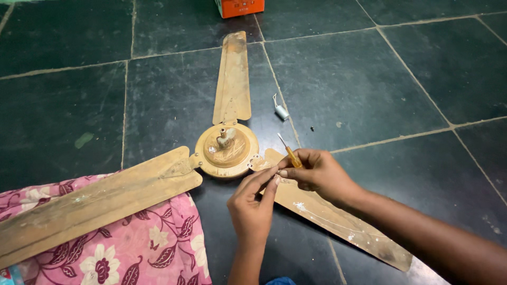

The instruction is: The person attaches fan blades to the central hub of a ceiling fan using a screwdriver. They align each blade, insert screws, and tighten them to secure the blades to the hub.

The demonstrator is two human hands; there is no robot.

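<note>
screwdriver in right hand (fan blade beneath)

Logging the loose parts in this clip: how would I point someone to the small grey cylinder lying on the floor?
Start at the brass-coloured ceiling fan lying on the dark tiled floor. Follow the blade that points away from the person; just to its right, near its base, lies the small grey cylinder with thin wires at one end. It is loose, pale and apart from the fan, unlike the orange box at the top edge.
</note>
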